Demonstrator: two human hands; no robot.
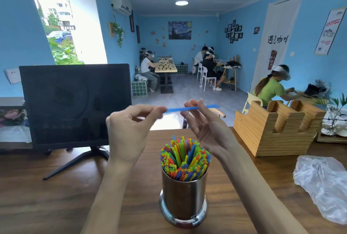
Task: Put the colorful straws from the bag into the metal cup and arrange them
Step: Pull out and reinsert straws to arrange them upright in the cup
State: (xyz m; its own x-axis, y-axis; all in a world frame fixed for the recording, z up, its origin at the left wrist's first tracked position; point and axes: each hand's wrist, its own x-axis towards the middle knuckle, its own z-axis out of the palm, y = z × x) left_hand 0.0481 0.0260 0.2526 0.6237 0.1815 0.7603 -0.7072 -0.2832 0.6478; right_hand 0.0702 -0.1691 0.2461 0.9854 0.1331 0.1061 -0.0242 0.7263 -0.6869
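A metal cup [184,198] stands on the wooden table near the front, packed with several colorful straws [185,160] standing upright. Above it I hold one blue straw [180,109] roughly level. My left hand [129,130] pinches its left end between thumb and fingertips. My right hand [202,126] is palm up with fingers spread, and the straw passes between its raised fingertips near the middle. The clear plastic bag [323,183] lies crumpled on the table at the right and looks flat.
A dark monitor [75,104] on a stand sits at the left of the table [56,196]. A wooden holder [276,130] stands at the back right. Several people sit at tables farther back in the blue room.
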